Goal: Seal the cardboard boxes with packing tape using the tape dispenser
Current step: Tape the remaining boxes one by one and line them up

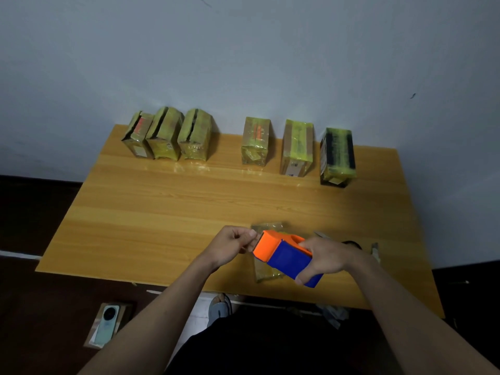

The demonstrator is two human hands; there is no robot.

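My right hand (328, 257) grips an orange and blue tape dispenser (284, 255) above the near middle of the wooden table (167, 212). At the dispenser's orange end, my left hand (234, 243) pinches what looks like the tape end with thumb and fingers. Under the dispenser lies a small tape-wrapped cardboard box (266, 273), mostly hidden. Along the far edge stand three boxes with split tops on the left (165, 135) and three taped boxes on the right (297, 147).
A phone (107, 327) lies on a low surface to the lower left, off the table. A dark object (351, 243) and a small metal item (374, 249) sit on the table behind my right wrist. A wall stands right behind the boxes.
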